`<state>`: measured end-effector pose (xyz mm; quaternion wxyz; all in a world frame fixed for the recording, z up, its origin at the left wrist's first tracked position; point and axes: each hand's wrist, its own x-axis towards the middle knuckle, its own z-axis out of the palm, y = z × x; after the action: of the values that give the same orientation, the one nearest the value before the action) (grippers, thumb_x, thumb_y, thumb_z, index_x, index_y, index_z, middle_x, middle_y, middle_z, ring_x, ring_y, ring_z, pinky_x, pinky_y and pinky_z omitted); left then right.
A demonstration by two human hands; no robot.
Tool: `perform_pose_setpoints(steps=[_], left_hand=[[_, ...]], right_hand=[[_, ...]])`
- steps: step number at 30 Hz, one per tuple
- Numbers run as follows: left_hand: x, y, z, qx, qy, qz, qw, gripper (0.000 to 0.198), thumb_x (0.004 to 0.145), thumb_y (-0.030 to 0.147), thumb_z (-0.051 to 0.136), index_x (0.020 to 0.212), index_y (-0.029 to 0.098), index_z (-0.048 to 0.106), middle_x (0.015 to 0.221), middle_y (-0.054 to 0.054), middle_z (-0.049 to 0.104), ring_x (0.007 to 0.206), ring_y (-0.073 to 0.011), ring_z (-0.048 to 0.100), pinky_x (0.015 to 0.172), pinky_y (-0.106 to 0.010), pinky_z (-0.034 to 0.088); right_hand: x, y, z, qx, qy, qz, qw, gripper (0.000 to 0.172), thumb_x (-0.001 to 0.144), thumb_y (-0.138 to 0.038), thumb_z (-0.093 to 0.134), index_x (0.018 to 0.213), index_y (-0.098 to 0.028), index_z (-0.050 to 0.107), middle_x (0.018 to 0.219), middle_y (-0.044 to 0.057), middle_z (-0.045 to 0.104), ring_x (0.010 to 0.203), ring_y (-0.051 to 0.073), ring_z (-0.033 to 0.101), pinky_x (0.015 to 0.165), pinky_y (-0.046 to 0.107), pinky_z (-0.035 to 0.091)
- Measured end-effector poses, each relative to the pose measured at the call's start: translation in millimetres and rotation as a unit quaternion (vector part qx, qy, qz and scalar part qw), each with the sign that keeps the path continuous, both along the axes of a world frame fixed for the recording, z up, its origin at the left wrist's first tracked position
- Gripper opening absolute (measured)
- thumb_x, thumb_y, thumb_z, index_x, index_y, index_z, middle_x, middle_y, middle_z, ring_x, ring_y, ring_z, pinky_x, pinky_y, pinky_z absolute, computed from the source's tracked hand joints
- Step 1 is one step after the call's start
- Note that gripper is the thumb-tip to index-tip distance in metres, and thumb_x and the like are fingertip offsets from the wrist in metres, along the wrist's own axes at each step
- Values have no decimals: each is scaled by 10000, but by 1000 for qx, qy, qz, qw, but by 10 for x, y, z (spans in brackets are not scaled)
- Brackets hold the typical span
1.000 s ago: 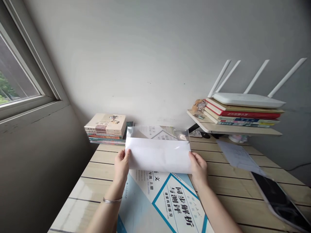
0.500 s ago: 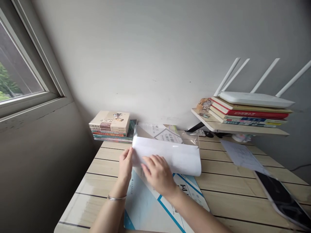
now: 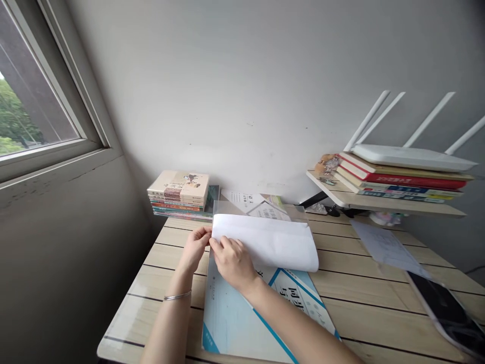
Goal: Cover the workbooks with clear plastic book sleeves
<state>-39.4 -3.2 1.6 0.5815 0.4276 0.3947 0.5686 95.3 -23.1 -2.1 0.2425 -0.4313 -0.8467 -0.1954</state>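
A white paper sheet [image 3: 273,242], curled at its right end, lies across a blue-and-white workbook [image 3: 235,318]. Clear plastic film [image 3: 299,215] shows behind the paper's upper edge, over another grey-and-white book [image 3: 248,203]. At the sheet's left edge, my left hand [image 3: 197,245] is closed in a pinch; whether the film is also between its fingers I cannot tell. Right beside it, my right hand [image 3: 233,260] has curled fingers gripping the same edge from the front, its fingertips partly hidden.
Small books [image 3: 180,194] are stacked at the back left by the wall. At the right, a raised shelf [image 3: 401,205] carries several books under a white router [image 3: 413,156]. Below it lie a printed sheet [image 3: 386,245] and a dark-screened tablet or phone [image 3: 443,308].
My right hand has slid left along the paper to its left edge, close to my left hand. The paper's lower edge has risen slightly. The view has shifted a little left.
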Motion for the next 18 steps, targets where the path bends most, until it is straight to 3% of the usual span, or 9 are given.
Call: perform_pose_setpoints(steps=[4, 8, 13, 18], left_hand=[[-77, 23, -11, -4, -56, -3, 998, 313, 597, 253, 785, 729, 166, 515, 733, -11, 664, 621, -96, 576, 609, -218, 430], [-138, 35, -39, -23, -81, -24, 996, 426, 584, 219, 809, 935, 172, 573, 747, -4, 666, 655, -108, 602, 619, -218, 437], [-146, 44, -74, -52, -62, -82, 993, 471, 669, 317, 765, 1088, 134, 651, 839, -68, 686, 715, -134, 605, 696, -259, 452], [-112, 47, -87, -50, -39, -104, 993, 529, 653, 322, 771, 1141, 153, 653, 834, -60, 682, 702, -128, 576, 672, -248, 431]], right_hand=[[55, 12, 116, -45, -92, 24, 994, 303, 864, -109, 457, 1133, -217, 544, 789, 42, 594, 599, 149, 559, 544, 271, 339], [37, 8, 259, -70, -151, 39, 985, 314, 841, -44, 426, 1098, -190, 535, 790, 51, 606, 608, 157, 595, 507, 263, 356], [31, -20, 289, -32, -172, 52, 983, 309, 846, -46, 414, 1107, -168, 523, 782, 56, 608, 619, 172, 593, 520, 286, 367], [126, -33, 228, 11, -136, 79, 987, 250, 851, -54, 419, 1027, -168, 554, 774, 45, 583, 640, 158, 548, 568, 291, 349]])
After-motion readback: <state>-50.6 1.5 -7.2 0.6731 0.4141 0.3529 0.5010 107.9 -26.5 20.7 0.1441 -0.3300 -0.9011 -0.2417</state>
